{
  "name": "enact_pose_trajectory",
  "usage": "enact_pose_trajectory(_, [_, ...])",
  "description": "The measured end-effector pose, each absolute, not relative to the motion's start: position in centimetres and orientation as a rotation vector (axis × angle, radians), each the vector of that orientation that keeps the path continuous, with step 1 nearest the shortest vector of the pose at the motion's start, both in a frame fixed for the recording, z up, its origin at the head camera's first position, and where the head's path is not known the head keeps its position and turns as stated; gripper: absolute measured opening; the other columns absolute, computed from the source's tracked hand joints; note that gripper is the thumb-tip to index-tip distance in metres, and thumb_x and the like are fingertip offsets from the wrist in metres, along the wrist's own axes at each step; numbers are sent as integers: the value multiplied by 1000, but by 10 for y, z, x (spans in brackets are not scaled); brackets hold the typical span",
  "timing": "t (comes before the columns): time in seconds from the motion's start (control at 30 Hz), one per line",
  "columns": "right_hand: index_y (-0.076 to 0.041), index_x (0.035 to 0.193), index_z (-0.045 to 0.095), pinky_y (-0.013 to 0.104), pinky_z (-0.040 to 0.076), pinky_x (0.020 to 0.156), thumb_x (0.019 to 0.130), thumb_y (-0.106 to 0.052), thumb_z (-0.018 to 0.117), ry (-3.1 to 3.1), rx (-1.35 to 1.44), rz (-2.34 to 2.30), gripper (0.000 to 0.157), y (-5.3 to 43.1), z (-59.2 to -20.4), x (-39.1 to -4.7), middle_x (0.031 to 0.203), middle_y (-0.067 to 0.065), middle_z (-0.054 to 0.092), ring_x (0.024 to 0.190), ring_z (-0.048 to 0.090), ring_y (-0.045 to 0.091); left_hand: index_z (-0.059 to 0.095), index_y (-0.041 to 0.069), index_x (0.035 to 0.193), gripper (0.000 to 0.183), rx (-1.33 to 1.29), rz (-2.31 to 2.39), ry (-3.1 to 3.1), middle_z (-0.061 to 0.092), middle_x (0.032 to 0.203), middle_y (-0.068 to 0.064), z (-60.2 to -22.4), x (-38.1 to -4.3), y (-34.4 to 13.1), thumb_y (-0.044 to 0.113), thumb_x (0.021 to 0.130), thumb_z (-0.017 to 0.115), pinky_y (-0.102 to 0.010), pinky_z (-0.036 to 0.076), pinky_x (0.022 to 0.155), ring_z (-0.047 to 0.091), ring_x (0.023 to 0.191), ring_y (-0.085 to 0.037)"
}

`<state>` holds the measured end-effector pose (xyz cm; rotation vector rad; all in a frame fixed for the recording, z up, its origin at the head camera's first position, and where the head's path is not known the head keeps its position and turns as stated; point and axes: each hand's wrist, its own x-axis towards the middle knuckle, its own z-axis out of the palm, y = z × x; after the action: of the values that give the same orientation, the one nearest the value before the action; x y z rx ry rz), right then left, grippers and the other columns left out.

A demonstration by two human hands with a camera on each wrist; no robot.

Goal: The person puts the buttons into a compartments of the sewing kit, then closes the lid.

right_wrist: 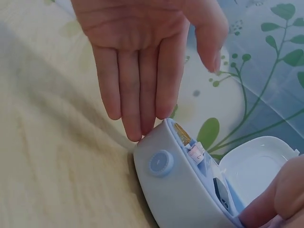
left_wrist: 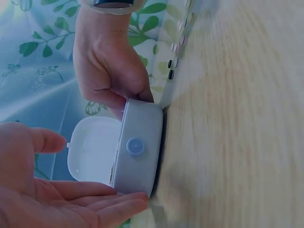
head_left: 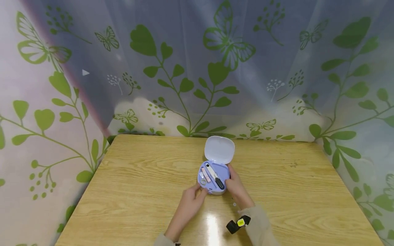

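In the head view, the case (head_left: 223, 170) sat lid-up below centre, the right hand (head_left: 238, 189) gripping its right side. The left wrist view showed the left hand (left_wrist: 52, 199), straight-fingered, touching it, lower left. In the right wrist view, the pink-and-white item (right_wrist: 196, 153) right of centre risked spilling if uneven support tipped the case.

Left sleeve (head_left: 162, 240), beige, glimpsed near seven o'clock in head view; right sleeve (head_left: 261, 225), likewise beige, seen at five, black wrist device (head_left: 233, 227) worn, yellow patch (head_left: 241, 222) displayed.
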<state>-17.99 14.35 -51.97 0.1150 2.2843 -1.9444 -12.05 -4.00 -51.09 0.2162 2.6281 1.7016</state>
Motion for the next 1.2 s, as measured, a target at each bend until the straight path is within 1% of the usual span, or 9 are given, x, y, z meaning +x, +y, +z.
enact_pose_trajectory(0.2, [18, 149, 16, 56, 9, 121, 68, 17, 37, 2418, 40, -1879, 84, 140, -519, -165, 154, 38, 17, 145, 13, 49, 51, -20, 129, 50, 270, 1787, 2481, 59, 125, -33, -511, -105, -55, 21, 100, 58, -46, 53, 97, 60, 117, -41])
enact_pose_trajectory(0.37, [19, 148, 19, 54, 12, 121, 66, 18, 39, 2470, -18, -1852, 84, 138, -520, -156, 152, 39, 22, 144, 18, 48, 51, -20, 129, 49, 318, 1824, 2413, 62, 122, -31, -510, -95, -65, 19, 101, 58, -40, 55, 95, 63, 113, -39])
enact_pose_trajectory(0.43, [19, 147, 20, 55, 13, 120, 67, 17, 40, 2477, -42, -1842, 83, 137, -519, -152, 152, 39, 23, 143, 19, 49, 53, -19, 128, 48, 324, 1803, 2435, 64, 121, -30, -509, -92, -68, 19, 100, 58, -42, 55, 95, 64, 112, -38])
enact_pose_trajectory(0.6, [19, 147, 23, 57, 17, 119, 68, 18, 41, 2494, -90, -1822, 81, 135, -517, -141, 150, 40, 27, 141, 23, 50, 57, -12, 130, 50, 309, 1622, 2614, 63, 126, -26, -509, -87, -75, 27, 98, 61, -53, 48, 103, 59, 119, -41])
enact_pose_trajectory(0.7, [19, 147, 23, 57, 17, 119, 69, 19, 41, 2494, -109, -1810, 81, 134, -518, -135, 150, 39, 27, 142, 24, 50, 52, -7, 137, 60, 337, 1558, 2661, 56, 136, -25, -512, -87, -79, 34, 95, 66, -57, 40, 109, 52, 128, -42])
enact_pose_trajectory(0.83, [20, 146, 24, 58, 19, 118, 72, 18, 43, 2530, -148, -1761, 77, 134, -521, -126, 149, 40, 28, 141, 25, 51, 36, -1, 151, 86, 405, 1563, 2628, 41, 151, -21, -519, -89, -82, 41, 86, 76, -60, 31, 114, 38, 139, -42])
enact_pose_trajectory(0.97, [21, 145, 23, 59, 19, 118, 75, 18, 44, 2557, -191, -1737, 73, 134, -522, -116, 149, 41, 27, 140, 25, 53, 21, 7, 158, 109, 443, 1581, 2609, 28, 158, -20, -523, -90, -84, 45, 76, 84, -62, 26, 115, 28, 143, -42])
enact_pose_trajectory(1.03, [21, 146, 23, 58, 17, 118, 76, 17, 44, 2556, -189, -1733, 73, 134, -522, -111, 150, 41, 25, 140, 23, 53, 18, 12, 159, 116, 467, 1586, 2611, 25, 160, -17, -525, -90, -84, 46, 72, 87, -59, 25, 116, 26, 145, -38])
enact_pose_trajectory(1.2, [18, 147, 23, 58, 19, 117, 78, 16, 45, 2580, -167, -1693, 72, 133, -521, -100, 151, 38, 26, 140, 25, 52, 14, 16, 160, 128, 580, 1576, 2615, 21, 163, -9, -531, -94, -86, 46, 63, 92, -52, 21, 119, 20, 148, -29])
